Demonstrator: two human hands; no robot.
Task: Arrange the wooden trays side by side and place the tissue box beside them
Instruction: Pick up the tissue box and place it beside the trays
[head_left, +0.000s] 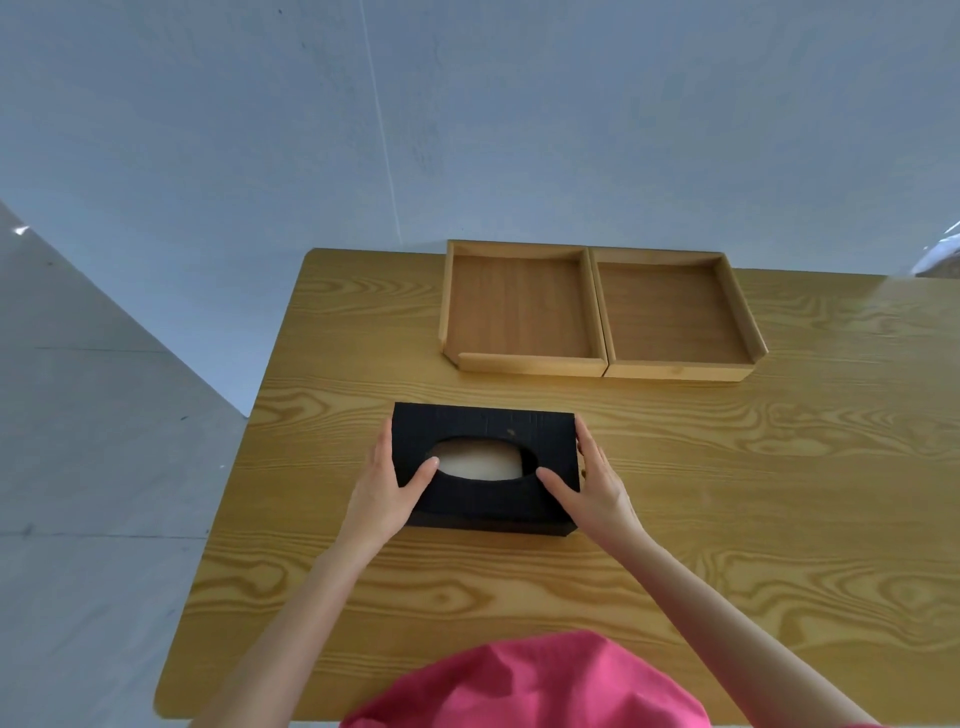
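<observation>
Hands first: my left hand wraps the left end of the black tissue box, fingers down the side wall and thumb on top by the oval opening, so that grip holds the tissue box. My right hand mirrors it on the right end, fingers along the side and thumb on the top face, and this grip is also clasped on the box. I see pale tissue inside the opening. Whether the box rests on the worktop or is slightly raised, I cannot tell.

Beyond the box, toward the far edge of the worktop, the left wooden tray and the right wooden tray lie side by side, their inner walls touching and their near edges roughly in line. Both are bare inside. The box sits near the trays, apart from them, mostly in front of the left one. Pink clothing fills the bottom of my view.
</observation>
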